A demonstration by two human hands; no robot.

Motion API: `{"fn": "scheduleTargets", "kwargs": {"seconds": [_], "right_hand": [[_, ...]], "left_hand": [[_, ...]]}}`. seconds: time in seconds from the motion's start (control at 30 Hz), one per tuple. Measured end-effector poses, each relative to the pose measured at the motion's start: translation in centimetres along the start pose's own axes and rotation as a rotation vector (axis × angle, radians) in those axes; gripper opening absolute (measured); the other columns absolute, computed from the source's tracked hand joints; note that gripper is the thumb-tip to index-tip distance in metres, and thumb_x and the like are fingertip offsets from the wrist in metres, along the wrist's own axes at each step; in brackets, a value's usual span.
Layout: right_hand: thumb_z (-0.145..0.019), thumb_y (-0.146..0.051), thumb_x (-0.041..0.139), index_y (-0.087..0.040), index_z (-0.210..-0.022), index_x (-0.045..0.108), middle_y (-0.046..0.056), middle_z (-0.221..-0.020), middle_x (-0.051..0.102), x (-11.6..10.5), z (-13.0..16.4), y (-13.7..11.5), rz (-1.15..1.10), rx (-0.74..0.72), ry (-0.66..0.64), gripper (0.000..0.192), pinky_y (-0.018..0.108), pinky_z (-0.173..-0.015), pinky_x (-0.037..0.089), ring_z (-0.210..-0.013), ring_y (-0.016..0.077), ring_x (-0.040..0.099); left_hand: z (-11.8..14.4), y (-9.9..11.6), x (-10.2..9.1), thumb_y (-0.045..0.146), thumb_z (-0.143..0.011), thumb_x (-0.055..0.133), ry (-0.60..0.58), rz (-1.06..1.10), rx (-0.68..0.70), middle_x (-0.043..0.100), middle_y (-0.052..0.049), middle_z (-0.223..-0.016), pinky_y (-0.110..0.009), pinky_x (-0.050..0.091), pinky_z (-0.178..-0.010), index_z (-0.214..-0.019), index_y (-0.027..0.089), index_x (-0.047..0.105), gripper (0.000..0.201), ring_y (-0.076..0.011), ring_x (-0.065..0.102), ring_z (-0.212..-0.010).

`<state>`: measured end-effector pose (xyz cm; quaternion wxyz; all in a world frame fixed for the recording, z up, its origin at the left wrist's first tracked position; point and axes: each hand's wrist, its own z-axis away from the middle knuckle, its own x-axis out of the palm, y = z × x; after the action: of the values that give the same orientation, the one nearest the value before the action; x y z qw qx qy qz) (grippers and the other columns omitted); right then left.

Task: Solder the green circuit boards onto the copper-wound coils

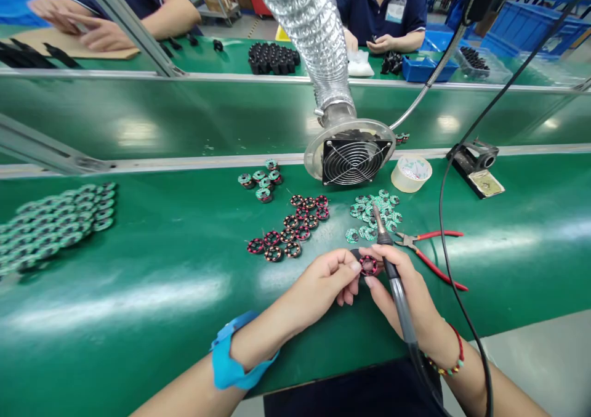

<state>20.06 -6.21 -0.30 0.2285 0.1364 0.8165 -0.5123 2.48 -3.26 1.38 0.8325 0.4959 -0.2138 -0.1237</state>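
Between the fingertips of my left hand is a small ring-shaped motor stator with reddish windings. My right hand holds a soldering iron, its tip pointing up and away from me, and its fingers also reach the stator's right side. Ahead of my hands lies a loose pile of small green round circuit boards. A group of similar wound stators lies on the green bench to the left of the pile. Red-handled cutters lie open just right of the iron.
A fume fan hangs on a silver duct ahead. Tape roll and soldering iron stand are at the right. Stacked board-topped stators fill the left. The iron's cable crosses the right side. Two people work across the bench.
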Motion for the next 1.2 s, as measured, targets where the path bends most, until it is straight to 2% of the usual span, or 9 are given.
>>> {"fn": "scheduleTargets", "kwargs": {"seconds": [0.13, 0.3, 0.43, 0.5, 0.6, 0.73, 0.93, 1.07, 1.2], "right_hand": [[-0.092, -0.017, 0.056, -0.026, -0.134, 0.042, 0.009, -0.116, 0.07, -0.4, -0.2, 0.2, 0.041, 0.0, -0.04, 0.045, 0.037, -0.092, 0.06, -0.105, 0.0207, 0.071], [-0.091, -0.012, 0.055, -0.026, -0.137, 0.04, 0.009, -0.12, 0.068, -1.0, -0.5, 0.4, 0.064, -0.064, -0.169, 0.051, 0.041, -0.091, 0.06, -0.11, 0.0236, 0.068], [-0.091, -0.008, 0.053, -0.026, -0.139, 0.037, 0.009, -0.119, 0.068, -1.0, -0.6, 0.4, 0.096, -0.145, -0.177, 0.053, 0.042, -0.087, 0.061, -0.107, 0.0246, 0.068], [-0.091, -0.008, 0.052, -0.026, -0.139, 0.036, 0.009, -0.118, 0.068, -0.9, -0.7, 0.4, 0.101, -0.156, -0.175, 0.054, 0.043, -0.085, 0.061, -0.105, 0.0245, 0.068], [-0.091, -0.008, 0.051, -0.024, -0.139, 0.037, 0.01, -0.115, 0.068, -0.5, -0.6, 0.3, 0.1, -0.149, -0.154, 0.052, 0.042, -0.084, 0.061, -0.103, 0.0245, 0.068], [-0.091, -0.012, 0.053, -0.024, -0.136, 0.041, 0.009, -0.109, 0.069, -0.3, -0.6, 0.2, 0.115, -0.122, -0.118, 0.048, 0.041, -0.082, 0.062, -0.101, 0.0245, 0.069], [-0.091, -0.014, 0.06, -0.024, -0.134, 0.043, 0.008, -0.115, 0.069, -0.9, -0.9, 0.1, 0.057, -0.004, 0.106, 0.048, 0.032, -0.092, 0.059, -0.105, 0.0182, 0.07], [-0.09, -0.011, 0.059, -0.023, -0.135, 0.043, 0.009, -0.117, 0.068, -0.9, -0.7, 0.2, 0.077, -0.062, 0.075, 0.049, 0.033, -0.097, 0.056, -0.108, 0.0176, 0.068], [-0.09, -0.011, 0.057, -0.024, -0.135, 0.043, 0.009, -0.115, 0.069, -0.3, -0.5, 0.2, 0.107, -0.091, -0.001, 0.049, 0.036, -0.089, 0.059, -0.105, 0.021, 0.068]], "left_hand": [[0.0, 0.3, -0.4, 0.048, -0.084, 0.058, 0.049, -0.041, 0.067, 0.054, 0.005, -0.059, -0.022, 0.038, -0.053, -0.07, 0.019, 0.049, 0.034, -0.0076, 0.047, -0.051], [0.1, 0.8, -1.2, 0.04, -0.087, 0.052, 0.266, -0.172, 0.173, 0.053, 0.004, -0.063, -0.023, 0.038, -0.054, -0.074, 0.019, 0.05, 0.025, -0.0095, 0.048, -0.056], [0.3, 0.7, -1.0, 0.034, -0.086, 0.057, 0.17, -0.349, 0.23, 0.053, 0.003, -0.072, -0.024, 0.04, -0.06, -0.087, 0.019, 0.054, 0.015, -0.0113, 0.048, -0.064], [0.3, 0.6, -0.7, 0.028, -0.088, 0.056, 0.122, -0.456, 0.251, 0.053, 0.003, -0.075, -0.025, 0.039, -0.061, -0.086, 0.019, 0.055, 0.01, -0.0115, 0.048, -0.067], [0.3, 0.3, -0.5, 0.022, -0.09, 0.051, 0.138, -0.533, 0.308, 0.053, 0.002, -0.075, -0.025, 0.039, -0.063, -0.079, 0.019, 0.054, 0.011, -0.0119, 0.048, -0.069], [0.3, 0.0, -0.7, 0.023, -0.091, 0.051, 0.17, -0.468, 0.349, 0.053, 0.002, -0.075, -0.026, 0.041, -0.066, -0.077, 0.019, 0.053, 0.014, -0.0121, 0.049, -0.071], [0.1, 0.4, -1.1, 0.031, -0.089, 0.054, 0.248, -0.247, 0.25, 0.054, 0.002, -0.072, -0.026, 0.043, -0.061, -0.08, 0.019, 0.051, 0.015, -0.0117, 0.052, -0.064], [0.0, 0.6, -0.9, 0.039, -0.087, 0.055, 0.195, -0.161, 0.195, 0.055, 0.003, -0.069, -0.025, 0.043, -0.057, -0.084, 0.018, 0.051, 0.021, -0.0116, 0.051, -0.06], [-0.1, 0.2, -0.5, 0.038, -0.087, 0.057, 0.133, -0.263, 0.19, 0.049, 0.004, -0.068, -0.023, 0.037, -0.056, -0.078, 0.018, 0.053, 0.023, -0.0102, 0.044, -0.061]]}}
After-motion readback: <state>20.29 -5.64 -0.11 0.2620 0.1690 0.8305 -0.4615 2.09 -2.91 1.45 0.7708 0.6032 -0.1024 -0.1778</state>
